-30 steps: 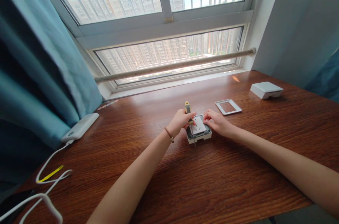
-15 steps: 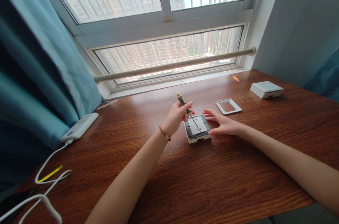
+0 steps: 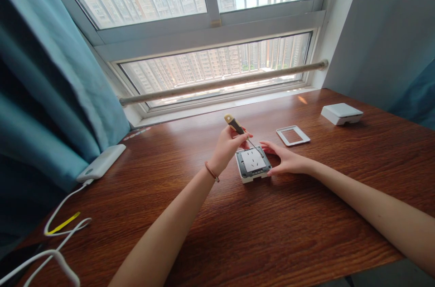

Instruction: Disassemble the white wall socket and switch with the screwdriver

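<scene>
My left hand [image 3: 228, 147] is closed around the dark and yellow handle of a screwdriver [image 3: 234, 124]. The thin shaft slants down to the right, its tip at the right side of the dark mounting frame on a wall socket [image 3: 253, 161]. This socket has a white slotted face and sits in a white box on the table. My right hand [image 3: 283, 159] steadies the socket from its right side, thumb at the near corner and fingers at the far one. Behind that hand lies a white square cover frame [image 3: 293, 136].
A closed white box [image 3: 341, 114] stands at the table's far right. On the left, a white power bank [image 3: 102, 163] with a white cable [image 3: 54, 214] lies by the blue curtain [image 3: 61, 74]. A yellow strip [image 3: 63, 223] is near the cable. The window lies beyond the wooden table [image 3: 210, 232].
The screwdriver's tip has moved from the near edge of the socket to its right side, and the handle leans further left. My right hand stays at the socket.
</scene>
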### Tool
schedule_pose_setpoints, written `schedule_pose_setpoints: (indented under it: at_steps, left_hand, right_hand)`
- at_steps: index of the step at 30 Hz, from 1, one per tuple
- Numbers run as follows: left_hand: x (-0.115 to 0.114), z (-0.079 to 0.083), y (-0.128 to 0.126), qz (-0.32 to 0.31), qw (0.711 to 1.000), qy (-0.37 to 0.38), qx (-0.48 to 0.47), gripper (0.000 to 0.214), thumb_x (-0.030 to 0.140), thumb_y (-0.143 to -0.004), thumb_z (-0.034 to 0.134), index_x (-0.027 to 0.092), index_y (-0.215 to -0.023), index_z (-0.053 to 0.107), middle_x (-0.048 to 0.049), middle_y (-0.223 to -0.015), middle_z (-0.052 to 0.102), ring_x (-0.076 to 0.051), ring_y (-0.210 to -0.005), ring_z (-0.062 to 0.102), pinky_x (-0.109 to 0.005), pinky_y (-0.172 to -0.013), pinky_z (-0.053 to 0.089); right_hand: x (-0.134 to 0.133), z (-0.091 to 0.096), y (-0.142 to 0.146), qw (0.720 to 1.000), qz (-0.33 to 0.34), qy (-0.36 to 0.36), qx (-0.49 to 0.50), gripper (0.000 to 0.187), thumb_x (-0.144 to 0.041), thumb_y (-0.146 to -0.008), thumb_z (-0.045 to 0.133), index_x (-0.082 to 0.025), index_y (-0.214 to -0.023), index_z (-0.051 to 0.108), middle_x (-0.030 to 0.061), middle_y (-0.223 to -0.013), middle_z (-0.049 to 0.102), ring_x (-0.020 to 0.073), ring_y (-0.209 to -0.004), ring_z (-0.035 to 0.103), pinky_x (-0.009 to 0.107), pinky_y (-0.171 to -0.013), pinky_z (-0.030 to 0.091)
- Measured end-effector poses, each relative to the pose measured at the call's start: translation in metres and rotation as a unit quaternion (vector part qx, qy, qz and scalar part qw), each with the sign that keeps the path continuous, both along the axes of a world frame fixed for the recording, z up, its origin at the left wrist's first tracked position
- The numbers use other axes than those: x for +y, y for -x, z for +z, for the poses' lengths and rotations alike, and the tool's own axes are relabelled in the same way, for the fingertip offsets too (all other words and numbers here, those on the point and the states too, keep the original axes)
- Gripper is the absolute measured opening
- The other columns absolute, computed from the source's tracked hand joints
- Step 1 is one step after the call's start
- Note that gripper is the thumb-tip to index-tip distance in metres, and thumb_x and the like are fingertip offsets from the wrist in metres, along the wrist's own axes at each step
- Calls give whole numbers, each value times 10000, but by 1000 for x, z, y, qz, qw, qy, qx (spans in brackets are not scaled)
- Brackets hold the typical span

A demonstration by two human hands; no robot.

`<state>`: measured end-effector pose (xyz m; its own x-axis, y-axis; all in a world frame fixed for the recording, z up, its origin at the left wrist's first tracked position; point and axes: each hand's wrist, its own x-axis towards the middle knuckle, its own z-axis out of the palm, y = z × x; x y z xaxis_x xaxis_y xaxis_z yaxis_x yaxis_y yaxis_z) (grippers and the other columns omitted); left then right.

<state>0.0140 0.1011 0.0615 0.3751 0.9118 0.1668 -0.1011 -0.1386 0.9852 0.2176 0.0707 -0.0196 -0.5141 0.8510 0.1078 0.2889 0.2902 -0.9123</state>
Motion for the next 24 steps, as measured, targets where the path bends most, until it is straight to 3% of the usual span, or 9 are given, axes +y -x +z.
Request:
schedule_pose_setpoints:
  at_steps: [16,21,24]
  left_hand:
    - [-8,4,-4,10,997,-60,36,193,186,-700,617,131,-815,473,-22,-730,614,-62,-432,534,-217,-473,453]
    - [-12,2,-6,22,989,-121,79,203,257,-704,639,153,-783,483,-3,-707,593,-77,-452,549,-210,-462,436]
    - [-13,-6,-8,65,974,-166,142,234,319,-672,675,163,-705,504,21,-600,559,-92,-460,541,-203,-448,397]
  right_hand:
    - [-1,0,1,1000,-8,-3,6,981,-318,-552,779,-218,-1355,225,144,-1362,350,255,-1278,326,455,-1072,238]
    - [-2,1,2,1000,-18,-4,4,984,-320,-540,785,-214,-1351,239,146,-1367,348,263,-1280,324,465,-1073,234]
    - [-3,2,3,1000,-16,-7,5,965,-322,-549,780,-214,-1348,250,140,-1360,366,266,-1274,334,459,-1069,246]
